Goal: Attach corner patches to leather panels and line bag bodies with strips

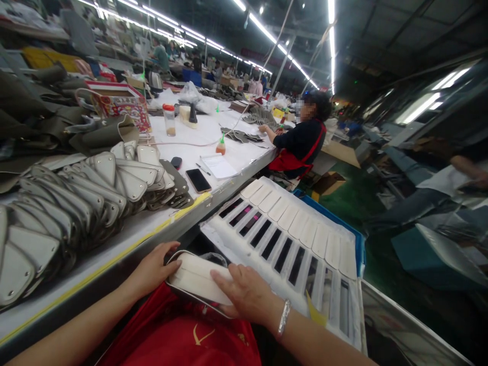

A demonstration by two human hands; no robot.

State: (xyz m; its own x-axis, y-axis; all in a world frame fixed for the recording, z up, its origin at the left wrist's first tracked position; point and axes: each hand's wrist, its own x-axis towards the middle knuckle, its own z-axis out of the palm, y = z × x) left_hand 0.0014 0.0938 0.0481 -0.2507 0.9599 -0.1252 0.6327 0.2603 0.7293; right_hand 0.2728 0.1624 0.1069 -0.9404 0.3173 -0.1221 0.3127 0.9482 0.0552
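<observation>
Red apron (179, 340) cloth bunches at the bottom edge, with the case (198, 277), pale-faced and dark-rimmed, just above it. The left hand (154, 269) grips one end, thumb over the face; the right hand (247, 292) grasps the other, fingers spread on top, a bracelet (284, 317) at its wrist. The step looks like steadying and fitting or checking the pale face within the rim; the next move seems to call for an even hold at both ends, so the face does not skew. What the fingers do underneath is hidden, and a dark loop behind the case is too covered to name.

Beside the right arm lies a slotted rack (229, 234) bearing a row of pale strips (305, 229); what shows through its slots is hard to make out. To the left, riveted flaps (76, 198) pile up on the bench (238, 183), near a phone (198, 180) and a notebook (219, 166). Farther along, a co-worker (303, 142) sits at the bench, lap cut off from sight by its edge. Beyond, the hall blurs under strip lights (263, 28).
</observation>
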